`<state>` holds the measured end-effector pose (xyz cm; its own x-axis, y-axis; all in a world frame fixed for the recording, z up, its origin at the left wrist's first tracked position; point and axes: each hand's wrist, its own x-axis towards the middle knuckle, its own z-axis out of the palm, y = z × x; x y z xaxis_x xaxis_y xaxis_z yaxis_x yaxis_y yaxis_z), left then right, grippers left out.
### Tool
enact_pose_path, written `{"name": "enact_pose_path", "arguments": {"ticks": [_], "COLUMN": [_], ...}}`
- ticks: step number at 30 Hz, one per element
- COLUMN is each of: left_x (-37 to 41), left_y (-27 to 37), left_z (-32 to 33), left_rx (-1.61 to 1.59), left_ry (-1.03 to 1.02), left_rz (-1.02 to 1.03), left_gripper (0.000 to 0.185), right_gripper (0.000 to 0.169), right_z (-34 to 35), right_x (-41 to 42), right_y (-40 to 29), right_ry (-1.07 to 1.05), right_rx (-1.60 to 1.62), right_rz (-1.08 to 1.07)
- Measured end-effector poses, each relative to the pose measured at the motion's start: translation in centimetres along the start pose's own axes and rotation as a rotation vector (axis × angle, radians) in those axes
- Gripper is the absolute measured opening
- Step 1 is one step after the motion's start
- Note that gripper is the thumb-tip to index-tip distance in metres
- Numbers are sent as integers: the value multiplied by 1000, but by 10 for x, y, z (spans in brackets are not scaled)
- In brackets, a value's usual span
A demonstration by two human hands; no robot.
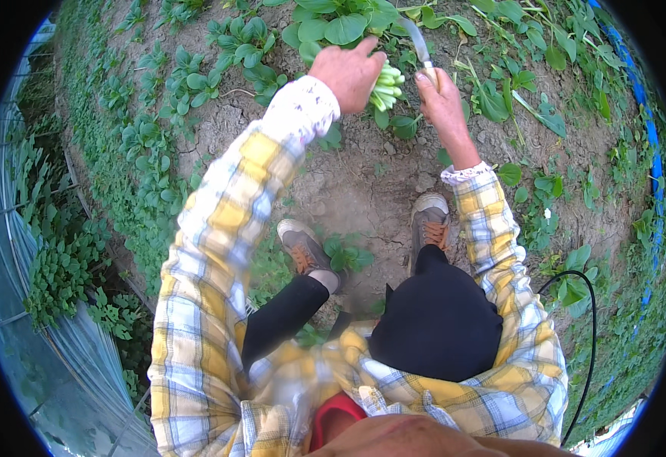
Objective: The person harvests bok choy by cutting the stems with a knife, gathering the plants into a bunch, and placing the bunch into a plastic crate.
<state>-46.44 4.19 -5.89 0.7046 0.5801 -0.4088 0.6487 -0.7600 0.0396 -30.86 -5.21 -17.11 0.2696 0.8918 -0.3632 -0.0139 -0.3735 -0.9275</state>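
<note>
My left hand (349,75) is closed around a bunch of leafy greens (346,27). The broad green leaves point away from me, and the pale cut stalk ends (387,87) stick out on the right side of the hand. To the right, my right hand (442,101) grips the light handle of a small knife (415,39) with a curved metal blade. The blade points up and to the left, close to the leaves of the bunch. Both hands are above the soil, beyond my shoes.
Rows of leafy plants (144,134) grow at the left, beside plastic sheeting (90,365). Loose leaves and stalks (493,101) lie at the right. A blue hose or strip (641,97) runs along the right edge. One small plant (345,255) stands between my shoes (304,245). A black cable (592,331) loops by my right arm.
</note>
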Motion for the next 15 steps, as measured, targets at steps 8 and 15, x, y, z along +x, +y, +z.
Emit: {"name": "enact_pose_path", "arguments": {"ticks": [8,15], "left_x": [51,45], "left_y": [-62,-62], "left_z": [-4,-11], "left_rx": [396,392], "left_ry": [-192,-167], "left_rz": [-112,-181], "left_gripper": [21,30], "right_gripper": [32,35], "right_z": [35,47], "right_x": [25,50], "right_y": [-36,-27], "right_ry": [-81,-107], "right_rx": [-435,-569], "right_rz": [-154,-89]}}
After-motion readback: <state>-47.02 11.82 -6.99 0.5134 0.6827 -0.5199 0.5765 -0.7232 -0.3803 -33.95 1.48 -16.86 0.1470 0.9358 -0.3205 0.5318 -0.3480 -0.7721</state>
